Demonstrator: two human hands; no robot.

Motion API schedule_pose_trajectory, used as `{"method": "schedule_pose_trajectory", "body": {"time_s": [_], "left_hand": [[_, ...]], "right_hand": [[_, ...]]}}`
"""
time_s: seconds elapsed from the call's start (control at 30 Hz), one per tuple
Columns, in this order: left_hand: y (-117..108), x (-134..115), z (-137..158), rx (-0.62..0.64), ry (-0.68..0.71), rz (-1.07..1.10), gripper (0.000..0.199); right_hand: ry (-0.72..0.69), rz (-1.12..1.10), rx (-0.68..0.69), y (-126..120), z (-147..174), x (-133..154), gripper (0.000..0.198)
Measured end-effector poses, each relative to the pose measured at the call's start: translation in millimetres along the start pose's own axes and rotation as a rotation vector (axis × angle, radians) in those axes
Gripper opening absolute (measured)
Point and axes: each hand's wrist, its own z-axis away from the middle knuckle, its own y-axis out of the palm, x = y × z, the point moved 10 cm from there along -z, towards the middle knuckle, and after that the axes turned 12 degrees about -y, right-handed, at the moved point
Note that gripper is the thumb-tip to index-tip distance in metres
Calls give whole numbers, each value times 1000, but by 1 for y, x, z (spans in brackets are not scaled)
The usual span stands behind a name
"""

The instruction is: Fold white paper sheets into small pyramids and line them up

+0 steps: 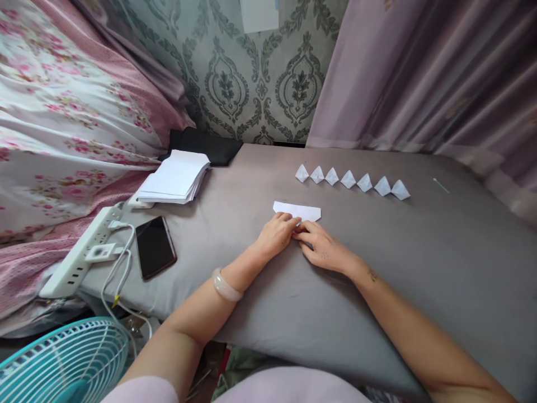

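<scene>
A folded sheet of white paper [300,211] lies on the grey-covered table, its long straight edge on the far side and its ends slanted. My left hand [278,233] presses on its near left part, fingers bent and close together. From the right, my right hand [322,244] pinches the near edge, its fingertips meeting those of the left. Both sets of fingers hide the paper's near point. Beyond it stands a row of several small pointed folded-paper pieces [348,179], apart from my hands.
To the left are a stack of white paper [174,176], a black folded item [205,145], a smartphone [155,247] and a white power strip [84,252] with cables. A teal fan [67,358] stands lower left. A thin stick [441,186] lies far right.
</scene>
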Motion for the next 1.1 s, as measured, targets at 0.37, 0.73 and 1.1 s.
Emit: {"method": "schedule_pose_trajectory", "body": {"time_s": [0.37,0.73,1.1], "left_hand": [[2,2,2,-5,-36,-8,33],[2,4,1,-25,-55,-32,27],[4,2,2,-9,-48,-111,29]], "right_hand": [[367,90,-244,-43,-13,-87,33],[387,249,-175,-21,-19,-101,36],[275,217,-204,-30,-22,-85,9]]}}
